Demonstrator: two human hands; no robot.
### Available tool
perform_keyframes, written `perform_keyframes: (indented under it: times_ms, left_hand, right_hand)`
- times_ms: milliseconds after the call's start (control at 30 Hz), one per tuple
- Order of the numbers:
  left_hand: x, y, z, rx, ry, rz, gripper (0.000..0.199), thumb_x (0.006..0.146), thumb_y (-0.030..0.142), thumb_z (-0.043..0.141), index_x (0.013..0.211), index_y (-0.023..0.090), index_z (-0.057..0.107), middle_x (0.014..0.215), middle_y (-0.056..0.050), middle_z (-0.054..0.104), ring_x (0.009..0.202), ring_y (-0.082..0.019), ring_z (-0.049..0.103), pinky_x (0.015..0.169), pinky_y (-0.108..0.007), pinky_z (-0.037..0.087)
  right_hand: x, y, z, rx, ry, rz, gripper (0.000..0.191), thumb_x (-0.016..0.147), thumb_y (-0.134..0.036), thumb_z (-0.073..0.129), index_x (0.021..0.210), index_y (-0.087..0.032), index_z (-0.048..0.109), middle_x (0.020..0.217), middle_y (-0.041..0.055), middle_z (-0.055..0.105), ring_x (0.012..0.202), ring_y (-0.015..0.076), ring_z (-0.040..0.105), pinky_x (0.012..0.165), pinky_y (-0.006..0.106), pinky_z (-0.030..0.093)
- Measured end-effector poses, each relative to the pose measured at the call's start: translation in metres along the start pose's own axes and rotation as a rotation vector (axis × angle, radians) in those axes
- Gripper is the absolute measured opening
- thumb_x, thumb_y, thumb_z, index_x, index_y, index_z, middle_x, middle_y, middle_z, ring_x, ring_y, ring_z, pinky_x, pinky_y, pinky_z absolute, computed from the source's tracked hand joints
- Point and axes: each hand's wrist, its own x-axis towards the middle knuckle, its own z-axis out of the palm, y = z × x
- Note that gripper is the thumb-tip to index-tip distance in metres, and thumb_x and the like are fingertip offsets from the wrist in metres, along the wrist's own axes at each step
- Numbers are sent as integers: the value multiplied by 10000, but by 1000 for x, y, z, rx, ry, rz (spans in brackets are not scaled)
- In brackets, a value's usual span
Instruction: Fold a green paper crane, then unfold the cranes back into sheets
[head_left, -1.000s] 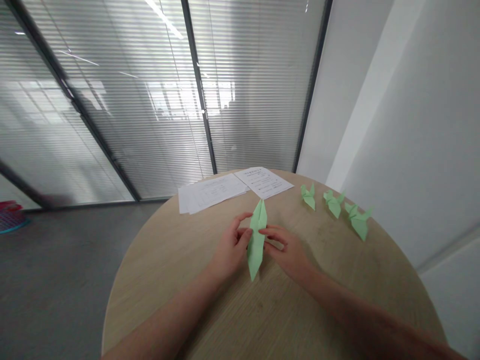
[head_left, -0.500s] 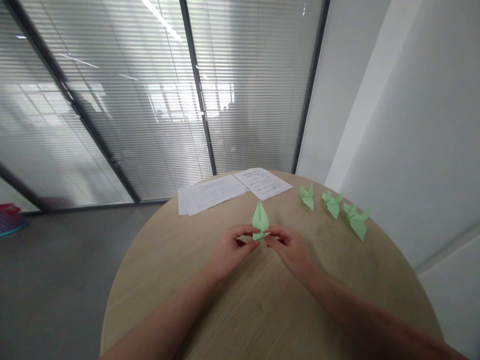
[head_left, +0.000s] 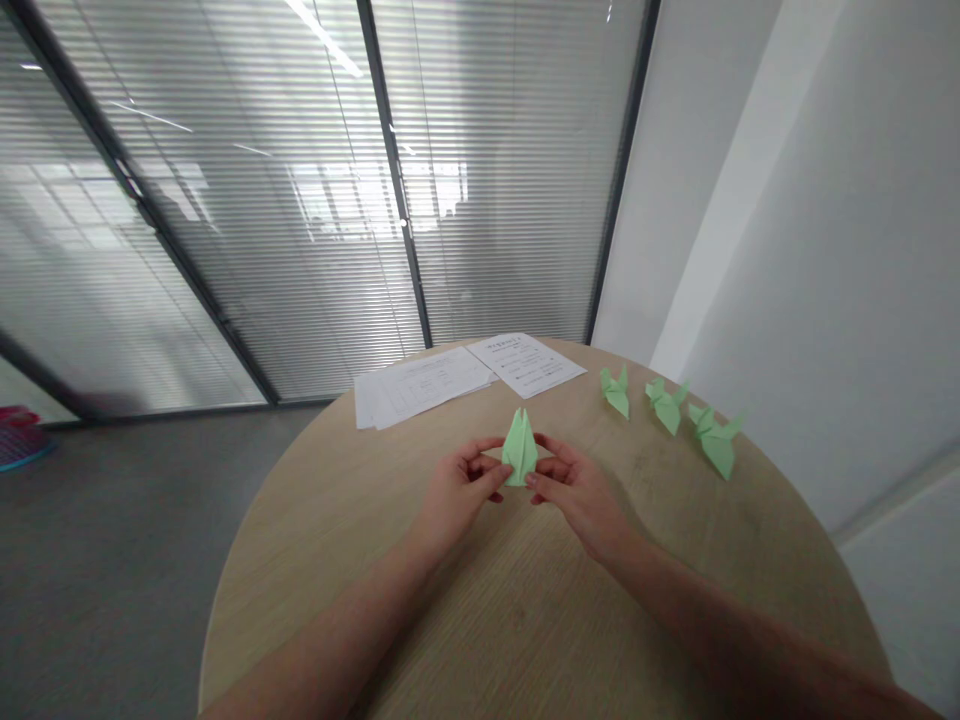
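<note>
A light green folded origami paper (head_left: 520,449) is held upright between my hands over the middle of the table, its split points facing up and away from me. My left hand (head_left: 466,480) pinches its left edge, with the thumb on the near face. On the opposite edge, my right hand (head_left: 571,487) grips it in the same way, thumb low at the right corner. The fingertips behind the paper are partly hidden.
On the round wooden table (head_left: 480,620), three green paper cranes (head_left: 666,405) stand in a row at the right. Printed sheets (head_left: 427,385) lie at the far edge. A glass partition with blinds (head_left: 322,280) rises behind, and a white wall (head_left: 862,300) stands to the right.
The lower flap that was folded toward me now stands up against the front of the paper. Both thumbs have moved onto its near face.
</note>
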Motion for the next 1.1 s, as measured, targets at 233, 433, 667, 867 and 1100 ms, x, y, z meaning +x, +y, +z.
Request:
perform_keyframes:
  times_ms: [233, 433, 667, 867, 1100]
  left_hand:
    - [0, -2, -1, 1, -23, -82, 560, 722, 417, 826, 1191, 141, 694, 729, -6, 699, 635, -150, 631, 585, -272, 542]
    - [-1, -4, -1, 46, -54, -129, 394, 784, 530, 759, 813, 138, 756, 733, -55, 698, 651, -155, 623, 586, -268, 534]
    - [-1, -4, -2, 102, -11, -105, 356, 764, 497, 763, 683, 157, 699, 649, -26, 646, 591, -138, 580, 547, -251, 503]
    - [2, -9, -2, 154, -32, -123, 408, 762, 555, 739, 780, 147, 749, 658, -29, 649, 601, -146, 581, 536, -256, 501]
    - [-1, -7, -3, 114, 24, -63, 352, 779, 503, 736, 706, 161, 697, 618, -12, 631, 574, -134, 571, 535, -246, 488]
  right_hand:
    - [-1, 0, -1, -9, -119, 92, 338, 777, -528, 791, 920, -221, 791, 931, 58, 744, 802, 195, 669, 646, 298, 562]
    - [-2, 1, -2, -52, -97, 124, 351, 736, -550, 823, 790, -207, 772, 795, 40, 709, 749, 186, 667, 606, 276, 555]
    - [-4, 2, 2, -58, -80, 104, 437, 756, -644, 765, 805, -210, 741, 798, 43, 677, 712, 177, 644, 542, 259, 549]
    - [-2, 2, -1, -199, -31, 78, 409, 774, -608, 739, 734, -202, 707, 732, 26, 627, 588, 144, 570, 497, 259, 522]
    - [-3, 8, 1, -198, -62, 73, 398, 828, -612, 682, 806, -217, 720, 783, 46, 678, 679, 183, 650, 476, 240, 501]
